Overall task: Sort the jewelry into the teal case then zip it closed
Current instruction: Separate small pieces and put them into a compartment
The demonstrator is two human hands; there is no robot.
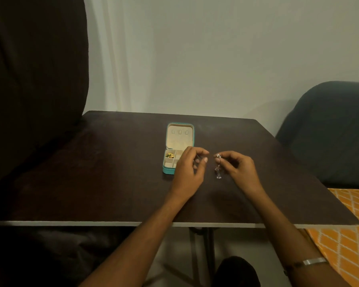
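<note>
Case [180, 139] lies open on the dark table [112, 172], toward the far middle, lid laid back flat away from you. Its near half is divided into pale compartments; the far-left compartment holds gold and green jewelry [170, 155]. Your left hand [190, 172] hovers over the case's near right corner with fingers curled, thumb and forefinger together; what they pinch, if anything, is too small to tell. Your right hand [239, 169], just to the right, pinches a silver dangling piece [218, 166] by its top, hanging above the table.
</note>
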